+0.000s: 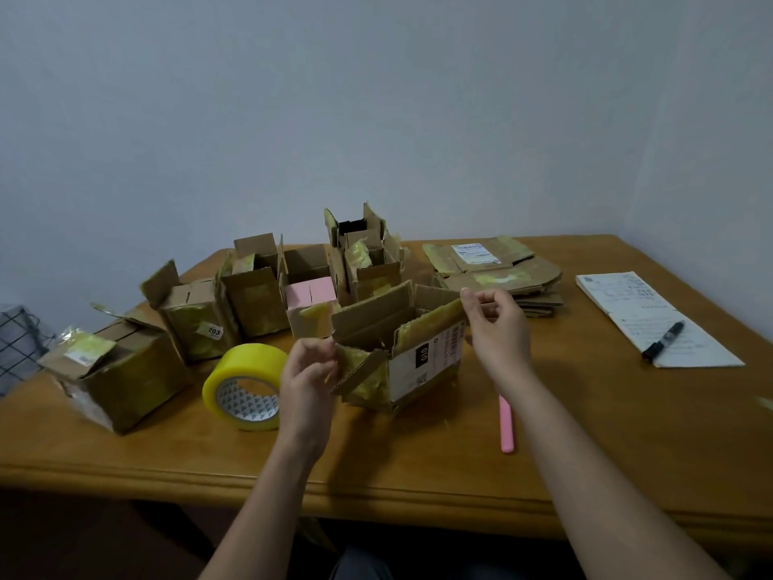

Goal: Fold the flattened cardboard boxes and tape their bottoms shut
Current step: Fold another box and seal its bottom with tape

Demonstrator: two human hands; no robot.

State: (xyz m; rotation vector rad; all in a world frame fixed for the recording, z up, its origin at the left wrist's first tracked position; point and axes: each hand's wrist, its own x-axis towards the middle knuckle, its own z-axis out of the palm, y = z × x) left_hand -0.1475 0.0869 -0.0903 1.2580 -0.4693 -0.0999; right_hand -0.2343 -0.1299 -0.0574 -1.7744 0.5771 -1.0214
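Note:
An opened-up cardboard box (pixel 422 362) with a white label marked 010 stands on the wooden table (pixel 418 462), its top flaps up. My left hand (pixel 307 370) pinches the box's near left flap. My right hand (pixel 495 324) pinches the top corner of the right flap, which carries old yellow tape. A roll of yellow tape (pixel 244 385) lies on its side just left of my left hand. Flattened boxes (pixel 497 274) are stacked behind the right hand.
Several folded boxes (pixel 251 295) stand in a row at the back left, one pink (pixel 311 293). A pink stick (pixel 506 424) lies near the box. A notepad (pixel 652 320) with a black marker (pixel 663 341) is at the right. A wire basket (pixel 16 345) is at the far left.

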